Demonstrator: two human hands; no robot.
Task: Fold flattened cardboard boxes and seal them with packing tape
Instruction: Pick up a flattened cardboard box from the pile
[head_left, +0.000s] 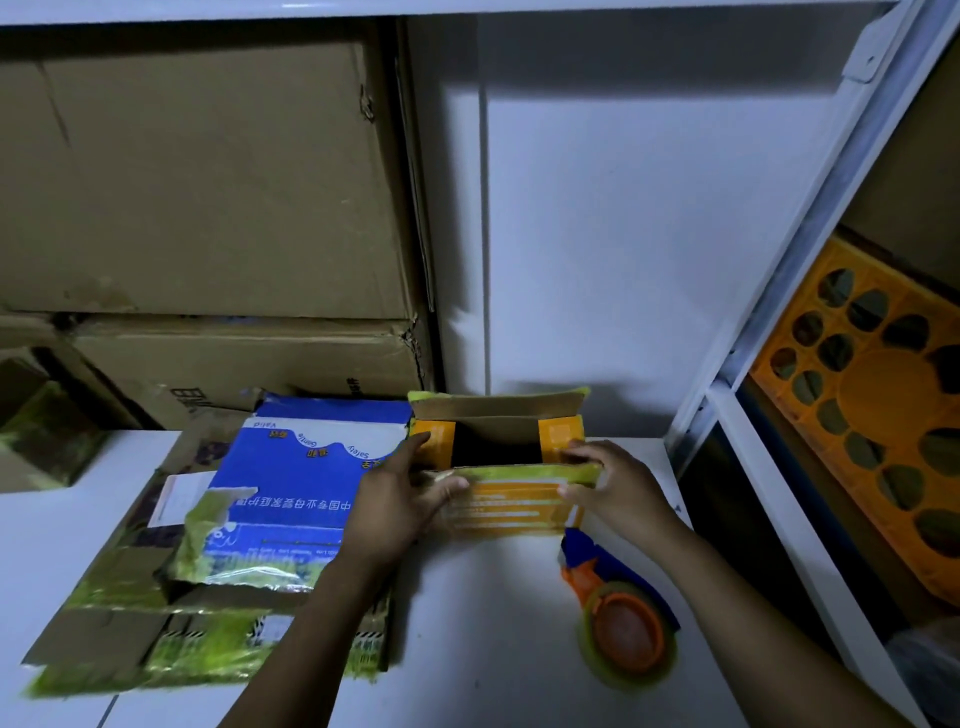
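A small orange and yellow-green cardboard box (511, 506) stands on the white table (467, 639), its top open and its back flap upright. My left hand (397, 499) grips the box's left end, thumb over the near flap. My right hand (615, 483) holds the right end, fingers curled over the near flap's edge. An orange and blue tape dispenser (618, 618) with a roll of tape lies on the table just right of the box's front.
A pile of flattened boxes (218, 571), a blue one on top, lies to the left. Large brown cartons (208, 208) stack against the wall behind. A white shelf frame (779, 467) with an orange crate (883, 415) stands at the right.
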